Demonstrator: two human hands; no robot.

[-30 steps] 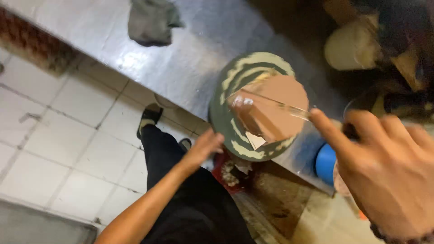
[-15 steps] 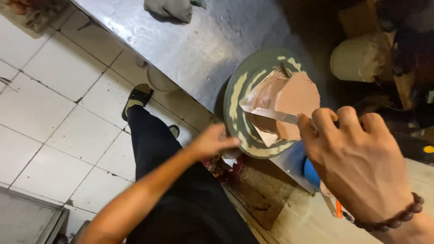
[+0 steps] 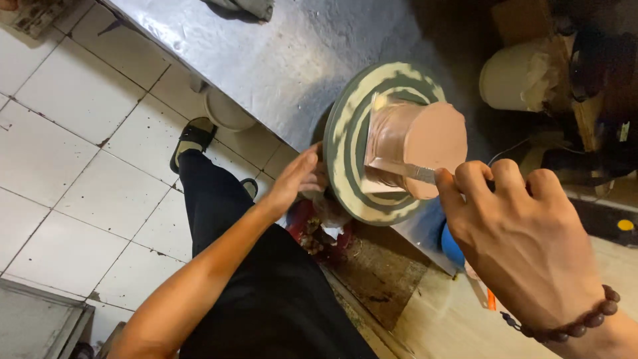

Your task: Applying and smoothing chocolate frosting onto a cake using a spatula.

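Right hand (image 3: pixel 525 246) grip hides the spatula (image 3: pixel 405 171) handle against the cake (image 3: pixel 425 143).

surface (image 3: pixel 279 46): steel, scuffed
On it: green-striped turntable (image 3: pixel 349 143), grey cloth (image 3: pixel 246 8), pale bucket (image 3: pixel 508 83)

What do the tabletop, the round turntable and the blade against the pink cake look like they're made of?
Grey tabletop: looks like stainless steel, dull sheen with scuffs.
Green-and-cream ringed turntable: hard to tell, possibly plastic or painted metal, smeared with cream.
Thin blade held in the right hand: seemingly polished metal, bright and reflective.
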